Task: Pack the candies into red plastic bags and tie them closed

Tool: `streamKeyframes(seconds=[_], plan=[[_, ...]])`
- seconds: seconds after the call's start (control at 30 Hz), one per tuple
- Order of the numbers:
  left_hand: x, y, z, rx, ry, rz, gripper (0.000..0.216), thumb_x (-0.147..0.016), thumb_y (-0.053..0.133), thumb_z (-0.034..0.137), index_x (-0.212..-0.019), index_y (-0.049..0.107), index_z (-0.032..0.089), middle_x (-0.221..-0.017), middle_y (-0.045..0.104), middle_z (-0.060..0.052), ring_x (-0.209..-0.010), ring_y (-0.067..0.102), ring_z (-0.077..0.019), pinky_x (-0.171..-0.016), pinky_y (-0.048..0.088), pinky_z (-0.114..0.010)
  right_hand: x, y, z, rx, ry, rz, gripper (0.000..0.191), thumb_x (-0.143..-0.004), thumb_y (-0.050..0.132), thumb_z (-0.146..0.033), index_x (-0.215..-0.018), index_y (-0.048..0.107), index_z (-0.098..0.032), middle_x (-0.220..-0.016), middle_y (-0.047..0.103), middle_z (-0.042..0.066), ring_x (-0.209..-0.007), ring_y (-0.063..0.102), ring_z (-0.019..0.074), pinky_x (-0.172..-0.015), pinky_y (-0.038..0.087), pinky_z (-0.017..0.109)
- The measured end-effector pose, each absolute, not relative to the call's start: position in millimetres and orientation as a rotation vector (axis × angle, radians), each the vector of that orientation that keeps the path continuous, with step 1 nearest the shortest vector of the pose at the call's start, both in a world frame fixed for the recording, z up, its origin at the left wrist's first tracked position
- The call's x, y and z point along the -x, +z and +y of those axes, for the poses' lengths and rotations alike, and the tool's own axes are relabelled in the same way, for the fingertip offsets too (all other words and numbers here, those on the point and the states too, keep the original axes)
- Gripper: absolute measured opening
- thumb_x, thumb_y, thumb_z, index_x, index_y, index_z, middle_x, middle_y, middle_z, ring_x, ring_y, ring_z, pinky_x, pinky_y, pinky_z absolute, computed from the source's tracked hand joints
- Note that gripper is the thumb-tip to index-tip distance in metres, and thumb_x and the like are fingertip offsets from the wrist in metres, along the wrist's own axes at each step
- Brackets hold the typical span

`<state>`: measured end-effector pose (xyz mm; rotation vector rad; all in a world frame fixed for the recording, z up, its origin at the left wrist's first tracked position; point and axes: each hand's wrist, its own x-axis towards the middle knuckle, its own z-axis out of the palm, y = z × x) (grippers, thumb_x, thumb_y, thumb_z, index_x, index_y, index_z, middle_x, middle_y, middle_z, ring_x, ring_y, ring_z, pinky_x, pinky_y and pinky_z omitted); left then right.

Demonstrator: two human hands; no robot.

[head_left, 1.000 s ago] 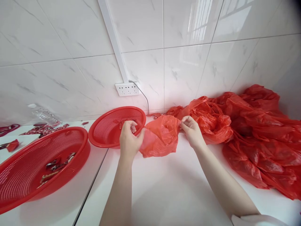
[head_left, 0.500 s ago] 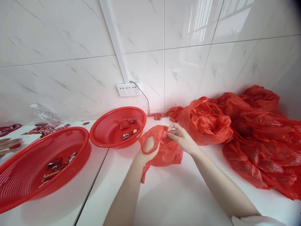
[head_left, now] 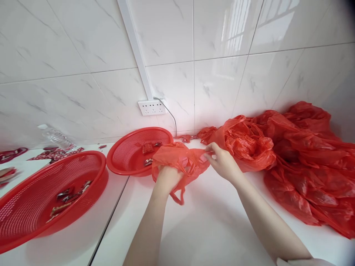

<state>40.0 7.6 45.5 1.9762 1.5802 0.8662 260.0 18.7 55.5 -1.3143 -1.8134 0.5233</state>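
A thin red plastic bag [head_left: 177, 155] hangs spread between my two hands over the white table, one handle loop dangling below. My left hand [head_left: 169, 177] reaches into the bag from the near side; its fingers are behind the red film, so their pose is hidden. On the right, my right hand [head_left: 222, 160] is closed in a pinch on the bag's edge. Just behind the bag stands a round red plastic basket [head_left: 122, 157] with a few small wrapped packets [head_left: 148, 147] in it, partly covered by the bag.
A larger red basket [head_left: 94, 162] with several packets stands at left. Piled red bags [head_left: 313, 177] and an opened bundle of bags [head_left: 244, 142] lie at right. A clear bottle [head_left: 57, 136] lies by the tiled wall. Another person's hand [head_left: 6, 175] shows at far left.
The bag has been lifted and spread wider, moving left over the near basket's edge. My left hand has gone deeper into it, while my right hand has shifted slightly right, still pinching its edge.
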Motion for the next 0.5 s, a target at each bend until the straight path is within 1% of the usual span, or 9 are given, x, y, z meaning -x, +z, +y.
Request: streamKeyframes(seconds=[0.07,0.13,0.23,0.3,0.33,0.37,0.4,0.43,0.5], plan=[[-45,51,8,-1.990,0.817,1.562,0.034,-0.084,0.055,0.036,-0.116,0.060,0.026,-0.126,0.059,-0.010,-0.120,0.049,-0.0314,-0.097,0.039,-0.042,-259,59,13,1.400,0.374,-1.986,0.017,-0.083,0.060,-0.030,-0.098,0.054,-0.026,-0.112,0.060,0.007,-0.091,0.063,0.0244,-0.066,0.050,0.036],[-48,55,7,-1.930,0.849,1.497,0.026,-0.086,0.051,0.034,-0.108,0.062,0.025,-0.121,0.062,-0.007,-0.116,0.053,-0.0268,-0.097,0.040,-0.039,-257,62,7,1.402,0.280,-2.100,0.024,-0.079,0.066,-0.029,-0.100,0.057,-0.025,-0.114,0.057,0.009,-0.097,0.060,0.0269,-0.068,0.050,0.037],[-51,57,3,-1.873,0.926,1.413,0.015,-0.086,0.050,0.030,-0.093,0.061,0.023,-0.099,0.066,-0.004,-0.096,0.060,-0.0221,-0.089,0.044,-0.036,-252,65,-2,1.248,0.331,-2.260,0.036,-0.073,0.073,-0.029,-0.105,0.057,-0.024,-0.109,0.058,0.009,-0.099,0.058,0.0265,-0.079,0.049,0.041],[-53,57,1,-1.904,0.932,1.356,0.011,-0.085,0.048,0.025,-0.081,0.057,0.021,-0.083,0.064,-0.001,-0.080,0.059,-0.0192,-0.078,0.046,-0.034,-247,64,-6,1.138,0.410,-2.329,0.048,-0.069,0.076,-0.032,-0.111,0.055,-0.024,-0.112,0.059,0.009,-0.102,0.057,0.0267,-0.084,0.048,0.042],[-54,56,1,-1.921,0.919,1.333,0.011,-0.084,0.047,0.022,-0.076,0.055,0.021,-0.077,0.061,0.000,-0.074,0.057,-0.0180,-0.072,0.046,-0.032,-244,62,-7,1.133,0.435,-2.330,0.047,-0.069,0.076,-0.030,-0.111,0.055,-0.024,-0.113,0.060,0.009,-0.101,0.058,0.0267,-0.084,0.048,0.041],[-55,55,0,-1.933,0.895,1.307,0.011,-0.082,0.046,0.019,-0.074,0.053,0.020,-0.074,0.059,0.000,-0.071,0.055,-0.0170,-0.068,0.045,-0.030,-241,60,-7,1.159,0.453,-2.307,0.040,-0.072,0.073,-0.026,-0.108,0.055,-0.023,-0.110,0.062,0.009,-0.098,0.060,0.0259,-0.081,0.048,0.040],[-56,54,0,-1.939,0.866,1.275,0.011,-0.080,0.045,0.016,-0.073,0.053,0.020,-0.073,0.058,0.000,-0.069,0.054,-0.0163,-0.064,0.043,-0.029,-238,58,-6,1.196,0.476,-2.267,0.029,-0.076,0.067,-0.021,-0.102,0.057,-0.023,-0.106,0.064,0.008,-0.092,0.062,0.0242,-0.077,0.048,0.038],[-57,52,1,-1.942,0.833,1.236,0.012,-0.079,0.044,0.015,-0.074,0.054,0.020,-0.074,0.059,0.000,-0.069,0.054,-0.0159,-0.062,0.043,-0.027,-237,56,-4,1.219,0.514,-2.218,0.018,-0.079,0.059,-0.015,-0.096,0.057,-0.022,-0.099,0.066,0.007,-0.085,0.063,0.0219,-0.073,0.048,0.035],[-59,47,4,-1.947,0.752,1.184,0.017,-0.080,0.042,0.016,-0.081,0.059,0.020,-0.078,0.062,-0.001,-0.071,0.056,-0.0169,-0.062,0.043,-0.027,-239,52,4,1.186,0.636,-2.106,0.014,-0.081,0.049,-0.010,-0.086,0.055,-0.022,-0.086,0.068,0.003,-0.073,0.064,0.0180,-0.067,0.048,0.031]])
